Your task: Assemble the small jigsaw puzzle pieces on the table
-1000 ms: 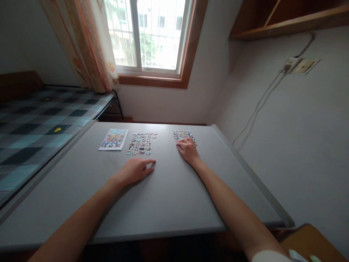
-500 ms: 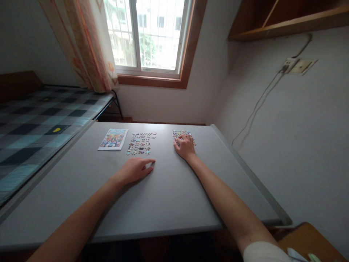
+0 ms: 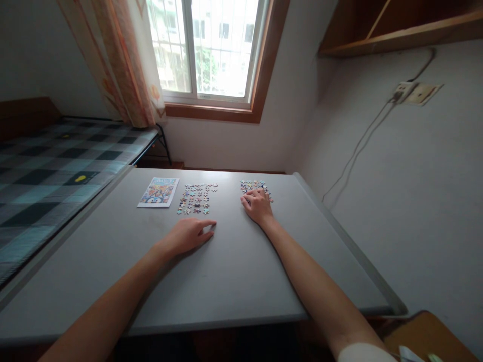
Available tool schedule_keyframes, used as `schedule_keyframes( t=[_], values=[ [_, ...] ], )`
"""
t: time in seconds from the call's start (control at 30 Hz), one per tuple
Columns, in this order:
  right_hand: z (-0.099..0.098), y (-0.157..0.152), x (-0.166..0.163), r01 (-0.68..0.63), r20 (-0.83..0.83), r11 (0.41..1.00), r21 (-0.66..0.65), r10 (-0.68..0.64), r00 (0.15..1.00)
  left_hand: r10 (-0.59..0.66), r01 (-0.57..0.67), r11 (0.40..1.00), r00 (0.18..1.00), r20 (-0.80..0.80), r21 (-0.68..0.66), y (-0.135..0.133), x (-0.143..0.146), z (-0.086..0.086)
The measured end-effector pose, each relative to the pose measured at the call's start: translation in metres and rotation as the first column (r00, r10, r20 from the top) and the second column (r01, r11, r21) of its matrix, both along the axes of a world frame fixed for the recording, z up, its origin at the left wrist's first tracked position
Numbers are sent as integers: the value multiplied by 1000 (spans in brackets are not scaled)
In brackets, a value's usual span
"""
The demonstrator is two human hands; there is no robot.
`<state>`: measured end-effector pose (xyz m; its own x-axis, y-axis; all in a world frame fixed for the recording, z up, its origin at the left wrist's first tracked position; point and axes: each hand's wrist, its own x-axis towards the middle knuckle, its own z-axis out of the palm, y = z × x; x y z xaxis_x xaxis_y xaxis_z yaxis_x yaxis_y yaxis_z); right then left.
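My left hand [image 3: 190, 235] rests on the grey table just in front of laid-out jigsaw pieces [image 3: 193, 198], index finger and thumb stretched apart with nothing between them. These pieces lie loose in rows, with small gaps. A picture sheet [image 3: 158, 193] with a colourful cartoon print lies flat to their left. Farther right, my right hand [image 3: 257, 205] reaches over the near side of a cluster of jigsaw pieces [image 3: 253, 184]. Its fingers are bent down and drawn together; the hand covers part of the cluster, and whatever is under the fingertips is hidden.
The grey table [image 3: 226, 281] has a raised edge strip on its right. A bed [image 3: 75, 156] with a checked cover adjoins on the left. A window [image 3: 211, 50] and a curtain [image 3: 124, 65] stand behind. Cables hang from a wall socket [image 3: 405, 93] at right.
The fingers of my right hand have drawn a little closer together over the cluster. My left hand keeps its place, and the whole view has shifted slightly.
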<state>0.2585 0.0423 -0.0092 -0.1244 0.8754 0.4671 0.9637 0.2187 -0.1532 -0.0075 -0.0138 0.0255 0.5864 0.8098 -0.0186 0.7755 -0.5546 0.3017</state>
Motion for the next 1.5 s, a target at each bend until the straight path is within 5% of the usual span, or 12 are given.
schedule_keyframes(
  t=[1.5],
  values=[
    [-1, -10, 12, -49, -92, 999, -22, 46, 995, 8, -8, 1000, 1000, 3, -22, -2, 1, 5]
  ],
)
